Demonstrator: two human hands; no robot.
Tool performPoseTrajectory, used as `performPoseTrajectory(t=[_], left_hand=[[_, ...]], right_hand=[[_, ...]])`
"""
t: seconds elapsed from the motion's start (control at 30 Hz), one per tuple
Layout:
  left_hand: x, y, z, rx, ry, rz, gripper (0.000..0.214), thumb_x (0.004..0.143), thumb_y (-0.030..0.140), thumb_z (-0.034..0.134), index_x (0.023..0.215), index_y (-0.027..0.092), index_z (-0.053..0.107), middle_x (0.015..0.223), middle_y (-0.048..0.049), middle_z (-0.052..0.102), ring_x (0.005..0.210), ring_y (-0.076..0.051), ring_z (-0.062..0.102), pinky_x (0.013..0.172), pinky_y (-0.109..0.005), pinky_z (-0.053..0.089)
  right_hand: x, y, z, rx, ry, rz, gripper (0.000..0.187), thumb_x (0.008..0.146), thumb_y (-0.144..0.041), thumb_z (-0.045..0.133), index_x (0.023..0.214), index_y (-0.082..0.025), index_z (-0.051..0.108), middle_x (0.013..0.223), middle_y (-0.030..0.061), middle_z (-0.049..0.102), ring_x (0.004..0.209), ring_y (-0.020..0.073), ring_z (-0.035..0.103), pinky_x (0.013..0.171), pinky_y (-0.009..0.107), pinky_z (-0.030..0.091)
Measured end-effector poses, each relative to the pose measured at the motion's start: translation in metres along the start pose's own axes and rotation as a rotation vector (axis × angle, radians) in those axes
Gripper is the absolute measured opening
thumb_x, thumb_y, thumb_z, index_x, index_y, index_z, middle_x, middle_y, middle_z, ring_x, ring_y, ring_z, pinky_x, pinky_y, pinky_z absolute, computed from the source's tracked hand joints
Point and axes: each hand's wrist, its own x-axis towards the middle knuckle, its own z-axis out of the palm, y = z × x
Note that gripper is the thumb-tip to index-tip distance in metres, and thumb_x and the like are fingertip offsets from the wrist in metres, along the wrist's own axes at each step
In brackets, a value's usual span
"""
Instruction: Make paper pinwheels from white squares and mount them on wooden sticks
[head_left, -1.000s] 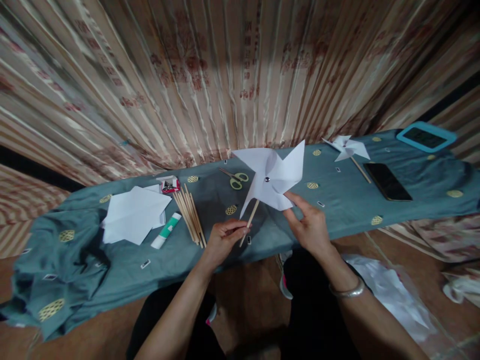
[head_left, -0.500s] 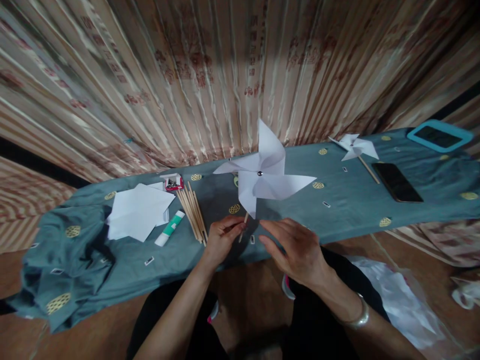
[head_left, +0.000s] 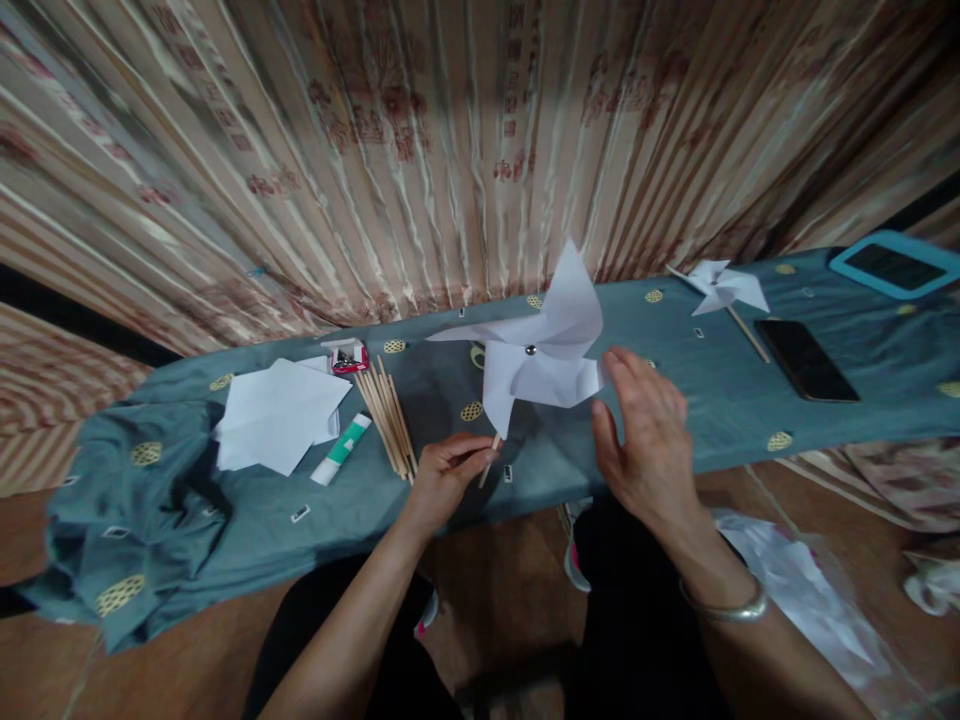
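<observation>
A white paper pinwheel with a metal pin at its centre stands upright on a thin wooden stick. The stick is pinched between the thumb and fingers of my left hand, just below the blades. To the right, my right hand has its thumb and fingers apart, with the fingertips against the tip of the right blade, which looks bent there. Left of my left hand lie several loose wooden sticks, a green and white glue stick and a small red box of metal pins.
White paper sheets lie at the left of the cloth-covered table. At the right are another pinwheel, a dark phone and a blue-framed tablet. A curtain hangs behind.
My right hand has moved right and up to the right blade's tip. The pinwheel's blades have turned slightly and that blade is now bent. My left hand keeps holding the stick.
</observation>
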Motion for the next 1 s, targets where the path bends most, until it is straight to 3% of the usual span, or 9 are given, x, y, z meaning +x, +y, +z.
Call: performPoseTrajectory(t=[0.4, 0.53, 0.67, 0.73, 0.87, 0.93, 1.0], left_hand=[[-0.001, -0.001, 0.001, -0.028, 0.016, 0.004, 0.019, 0.071, 0.033, 0.076, 0.083, 0.020, 0.080, 0.081, -0.0051, 0.074, 0.072, -0.015, 0.065, 0.065, -0.024, 0.049], [-0.001, -0.001, 0.001, -0.010, 0.021, 0.036, 0.018, 0.072, 0.033, 0.076, 0.083, 0.020, 0.080, 0.078, -0.0043, 0.073, 0.069, -0.014, 0.062, 0.062, -0.023, 0.048], [-0.002, 0.001, 0.000, 0.037, 0.020, 0.056, 0.017, 0.074, 0.033, 0.074, 0.083, 0.019, 0.079, 0.075, -0.0038, 0.071, 0.065, -0.014, 0.060, 0.061, -0.024, 0.047], [-0.002, 0.002, 0.000, 0.063, 0.015, 0.060, 0.016, 0.075, 0.032, 0.073, 0.084, 0.019, 0.079, 0.075, -0.0038, 0.071, 0.065, -0.014, 0.060, 0.061, -0.024, 0.046], [-0.002, -0.001, 0.000, 0.050, 0.025, 0.082, 0.015, 0.075, 0.031, 0.073, 0.084, 0.020, 0.080, 0.075, -0.0037, 0.071, 0.067, -0.014, 0.060, 0.062, -0.023, 0.045], [-0.003, -0.002, 0.000, 0.031, 0.026, 0.086, 0.015, 0.075, 0.031, 0.073, 0.085, 0.021, 0.080, 0.075, -0.0032, 0.070, 0.065, -0.013, 0.059, 0.060, -0.023, 0.044], [-0.003, -0.003, 0.001, 0.018, 0.021, 0.081, 0.015, 0.075, 0.031, 0.073, 0.085, 0.021, 0.080, 0.074, -0.0030, 0.070, 0.064, -0.012, 0.058, 0.059, -0.022, 0.043]], right_hand=[[-0.007, -0.023, 0.007, 0.150, -0.081, -0.054, 0.048, 0.093, -0.016, 0.049, 0.140, -0.012, 0.046, 0.127, 0.0201, 0.064, 0.116, 0.0303, 0.061, 0.095, 0.048, 0.051], [-0.009, -0.039, 0.007, 0.214, -0.093, -0.146, 0.043, 0.094, -0.014, 0.050, 0.137, -0.010, 0.048, 0.122, 0.0179, 0.067, 0.113, 0.0275, 0.063, 0.093, 0.043, 0.054], [-0.010, -0.053, -0.005, 0.308, -0.100, -0.259, 0.050, 0.091, -0.008, 0.054, 0.140, -0.009, 0.043, 0.109, 0.0122, 0.073, 0.096, 0.0210, 0.068, 0.084, 0.034, 0.058], [-0.008, -0.056, -0.018, 0.332, -0.045, -0.297, 0.059, 0.087, -0.004, 0.058, 0.143, -0.010, 0.041, 0.104, 0.0093, 0.074, 0.088, 0.0189, 0.068, 0.080, 0.031, 0.058], [0.003, -0.042, -0.038, 0.112, 0.167, -0.166, 0.067, 0.086, -0.006, 0.059, 0.148, -0.023, 0.039, 0.133, 0.0109, 0.061, 0.121, 0.0276, 0.059, 0.098, 0.044, 0.050], [0.006, -0.029, -0.035, -0.005, 0.167, -0.065, 0.068, 0.088, -0.011, 0.055, 0.151, -0.022, 0.032, 0.149, 0.0144, 0.045, 0.137, 0.0343, 0.043, 0.106, 0.054, 0.041], [0.006, -0.018, -0.027, -0.044, 0.100, -0.017, 0.068, 0.090, -0.014, 0.052, 0.153, -0.018, 0.026, 0.152, 0.0187, 0.039, 0.141, 0.0365, 0.037, 0.108, 0.058, 0.036]])
